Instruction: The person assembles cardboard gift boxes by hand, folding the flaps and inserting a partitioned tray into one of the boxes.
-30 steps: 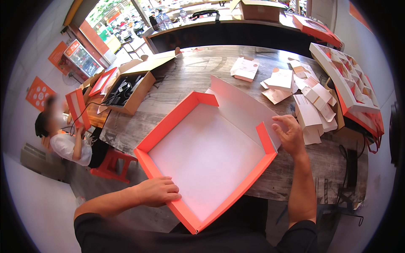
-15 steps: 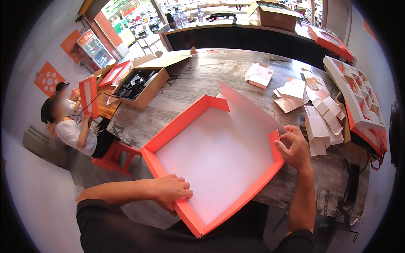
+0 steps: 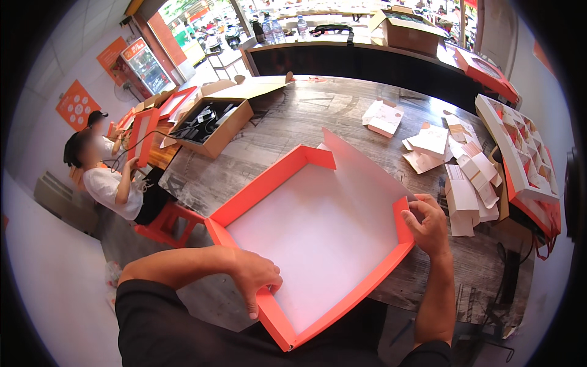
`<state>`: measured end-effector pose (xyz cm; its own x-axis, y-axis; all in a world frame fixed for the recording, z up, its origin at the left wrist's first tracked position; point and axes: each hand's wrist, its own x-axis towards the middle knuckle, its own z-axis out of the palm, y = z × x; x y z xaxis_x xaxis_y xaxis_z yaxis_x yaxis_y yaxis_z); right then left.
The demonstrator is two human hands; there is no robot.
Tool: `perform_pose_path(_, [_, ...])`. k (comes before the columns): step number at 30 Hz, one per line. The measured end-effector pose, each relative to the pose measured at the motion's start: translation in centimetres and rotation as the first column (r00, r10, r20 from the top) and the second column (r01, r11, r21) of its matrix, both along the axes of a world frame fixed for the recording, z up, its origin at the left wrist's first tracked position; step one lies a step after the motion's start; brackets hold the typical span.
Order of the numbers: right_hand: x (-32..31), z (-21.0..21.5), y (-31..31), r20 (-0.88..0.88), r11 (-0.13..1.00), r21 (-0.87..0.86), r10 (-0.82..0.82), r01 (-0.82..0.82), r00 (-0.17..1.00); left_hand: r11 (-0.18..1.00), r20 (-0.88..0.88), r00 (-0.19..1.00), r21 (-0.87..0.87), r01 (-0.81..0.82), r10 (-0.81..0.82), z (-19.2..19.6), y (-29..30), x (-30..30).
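A large red cardboard box with a white inside lies tilted across the table's front edge and my lap. Three of its sides stand folded up; the far right side leans outward as a loose flap. With fingers inside and thumb outside, my left hand grips the near left wall. My right hand is closed around the short upright end of the right wall, thumb on its inner face, next to the loose flap.
Folded white cartons lie on the wooden table at right, beside a white divided tray. An open brown box with black cabled devices stands at back left. Two people sit at left, one on a red stool.
My left hand has shifted its grip on the near wall, its thumb now down the outside. My right hand keeps its place on the right corner. The view has tilted slightly.
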<state>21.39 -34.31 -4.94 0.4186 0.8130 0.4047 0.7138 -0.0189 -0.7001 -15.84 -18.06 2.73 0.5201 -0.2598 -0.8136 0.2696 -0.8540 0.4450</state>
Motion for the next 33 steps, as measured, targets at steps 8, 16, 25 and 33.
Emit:
perform_pose_path(8, [0.3,-0.3,0.0,0.032,0.999,0.025,0.019,-0.019,0.999,0.997,0.078,0.997,0.071,0.023,-0.029,-0.8,0.0,-0.4])
perform_pose_path(16, [0.5,-0.1,0.0,-0.054,0.999,0.021,0.036,-0.035,0.998,0.995,0.248,0.966,0.081,0.059,-0.077,-0.7,-0.1,-0.8])
perform_pose_path(25, [1.2,-0.3,0.1,-0.06,0.997,0.067,0.04,-0.036,0.997,0.973,0.479,0.864,0.223,0.052,-0.156,1.8,0.7,-0.1])
perform_pose_path(33, [2.9,-1.0,-0.3,-0.06,0.998,0.028,-0.051,0.053,0.997,0.875,0.79,0.542,0.445,-0.189,-0.285,3.9,2.5,-1.8])
